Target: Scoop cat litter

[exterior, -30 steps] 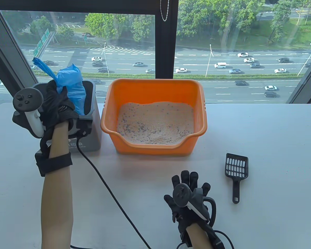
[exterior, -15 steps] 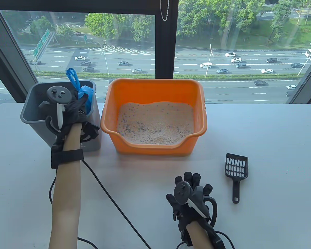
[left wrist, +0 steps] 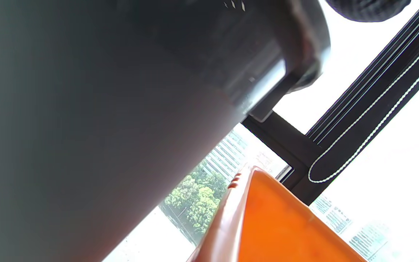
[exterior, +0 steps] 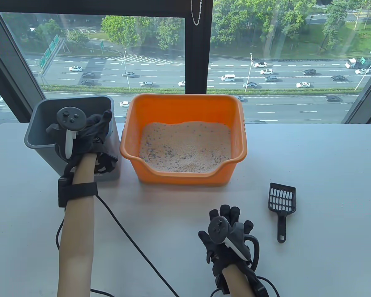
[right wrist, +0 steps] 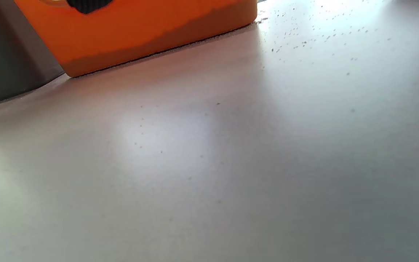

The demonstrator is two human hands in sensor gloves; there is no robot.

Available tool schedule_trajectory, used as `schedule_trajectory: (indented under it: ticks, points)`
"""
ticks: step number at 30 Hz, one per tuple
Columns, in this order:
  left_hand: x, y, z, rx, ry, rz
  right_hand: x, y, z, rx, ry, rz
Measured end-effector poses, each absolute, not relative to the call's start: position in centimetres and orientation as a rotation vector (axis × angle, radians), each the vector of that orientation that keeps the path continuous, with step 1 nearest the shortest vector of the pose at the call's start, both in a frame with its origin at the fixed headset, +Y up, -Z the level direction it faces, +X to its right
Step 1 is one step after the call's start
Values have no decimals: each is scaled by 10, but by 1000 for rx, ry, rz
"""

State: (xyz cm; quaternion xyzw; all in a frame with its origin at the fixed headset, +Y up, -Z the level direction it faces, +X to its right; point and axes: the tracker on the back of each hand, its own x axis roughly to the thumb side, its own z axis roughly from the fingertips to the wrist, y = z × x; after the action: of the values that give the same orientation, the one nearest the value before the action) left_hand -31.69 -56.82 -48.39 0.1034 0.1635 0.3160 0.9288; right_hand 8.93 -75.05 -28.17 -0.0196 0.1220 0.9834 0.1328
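An orange litter box (exterior: 185, 102) holds pale cat litter (exterior: 185, 145) at the table's middle back. It also shows in the left wrist view (left wrist: 275, 222) and in the right wrist view (right wrist: 140, 32). A black slotted scoop (exterior: 281, 204) lies on the table to the right, untouched. My left hand (exterior: 94, 125) hangs over the right front part of a grey waste bin (exterior: 37, 123), fingers spread, holding nothing that I can see. My right hand (exterior: 230, 216) rests flat on the table, left of the scoop, fingers spread and empty.
The bin stands right beside the litter box's left wall; its side fills the left wrist view (left wrist: 104, 127). A black cable (exterior: 136, 235) runs across the table from my left wrist. Loose litter grains (right wrist: 304, 40) dot the white table (exterior: 327, 173). A window lies behind.
My left hand lowered a blue bag into the grey bin and let it go; the bag is now out of sight. My right hand has barely moved.
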Motion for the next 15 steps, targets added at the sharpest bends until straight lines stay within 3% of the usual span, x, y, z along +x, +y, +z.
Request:
schedule_trajectory:
  ticks: [9, 15]
  points:
    - [-293, -555, -434, 279, 136, 498, 85, -748, -279, -5, 354, 2827]
    - [-262, -579, -381, 239, 13, 386, 79, -741, -277, 71, 244, 2816]
